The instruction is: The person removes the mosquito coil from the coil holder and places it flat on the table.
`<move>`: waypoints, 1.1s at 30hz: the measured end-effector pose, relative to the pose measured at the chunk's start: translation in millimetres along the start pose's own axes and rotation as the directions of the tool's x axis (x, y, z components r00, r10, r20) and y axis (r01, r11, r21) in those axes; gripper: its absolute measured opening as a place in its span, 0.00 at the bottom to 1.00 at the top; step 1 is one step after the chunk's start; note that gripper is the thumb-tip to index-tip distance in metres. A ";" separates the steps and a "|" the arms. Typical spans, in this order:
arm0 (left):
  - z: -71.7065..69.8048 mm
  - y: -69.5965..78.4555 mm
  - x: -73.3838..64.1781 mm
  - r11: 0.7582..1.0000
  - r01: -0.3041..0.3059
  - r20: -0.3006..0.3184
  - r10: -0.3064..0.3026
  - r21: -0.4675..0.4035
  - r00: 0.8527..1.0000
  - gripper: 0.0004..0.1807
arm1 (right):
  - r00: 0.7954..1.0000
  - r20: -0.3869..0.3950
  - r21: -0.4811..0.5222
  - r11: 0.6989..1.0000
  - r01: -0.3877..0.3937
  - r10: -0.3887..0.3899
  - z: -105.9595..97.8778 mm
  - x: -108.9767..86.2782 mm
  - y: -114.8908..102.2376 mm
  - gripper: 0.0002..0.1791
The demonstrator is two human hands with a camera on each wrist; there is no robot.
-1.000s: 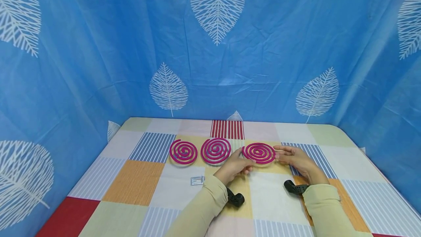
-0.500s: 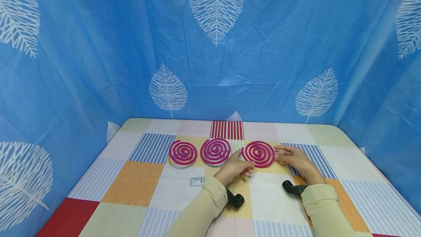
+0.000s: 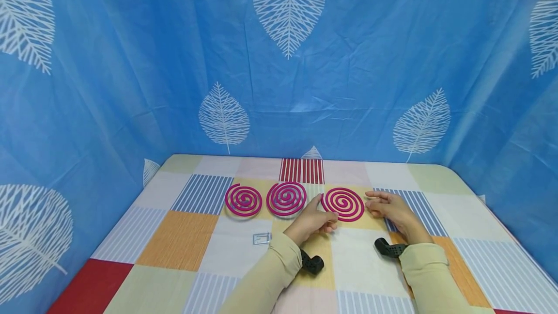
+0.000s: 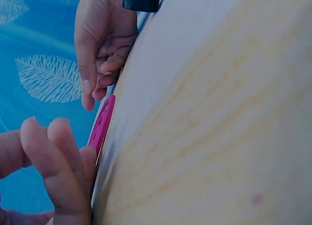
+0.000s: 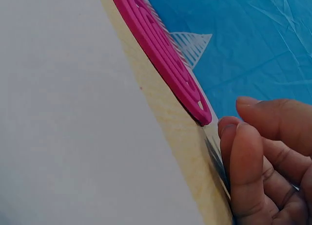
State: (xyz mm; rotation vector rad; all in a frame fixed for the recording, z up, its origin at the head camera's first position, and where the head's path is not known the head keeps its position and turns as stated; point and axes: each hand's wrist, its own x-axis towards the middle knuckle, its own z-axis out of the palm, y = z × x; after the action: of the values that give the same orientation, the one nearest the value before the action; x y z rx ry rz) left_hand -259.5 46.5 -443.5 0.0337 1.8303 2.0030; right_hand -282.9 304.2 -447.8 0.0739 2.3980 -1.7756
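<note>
Three magenta mosquito coils lie in a row across the table in the head view: a left coil (image 3: 245, 201), a middle coil (image 3: 286, 197) and a right coil (image 3: 343, 203). My left hand (image 3: 310, 221) is at the near left edge of the right coil, thumb and fingers spread along its rim. On the opposite side, my right hand (image 3: 395, 211) stands a little apart from that coil, fingers loosely bent around nothing. In the right wrist view the right coil (image 5: 161, 54) lies flat, with right fingertips just off its end. Left fingertips overlap its edge in the left wrist view.
A patchwork tablecloth (image 3: 174, 241) covers the table. A small blue-outlined rectangle (image 3: 261, 239) shows left of the left forearm. Blue curtains (image 3: 348, 62) with white leaf prints stand behind and at both sides. Each wrist carries a black camera mount (image 3: 311, 263).
The right coil has settled from a slight tilt to lying flat. My right hand has drawn slightly away from its rim. The left hand has hardly moved, and the other two coils stay put.
</note>
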 end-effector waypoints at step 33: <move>-26.4 70.2 -35.9 0.837 -0.402 0.245 0.329 0.372 0.912 0.29 | 0.959 0.055 0.345 0.907 0.242 -0.277 -0.2 -8.1 -29.5 0.20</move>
State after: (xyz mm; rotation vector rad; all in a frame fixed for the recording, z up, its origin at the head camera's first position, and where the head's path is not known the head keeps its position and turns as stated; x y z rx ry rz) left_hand -255.0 7.1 -370.5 0.7157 2.2274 1.7201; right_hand -278.9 296.2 -418.6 -0.3064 2.0895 -2.2321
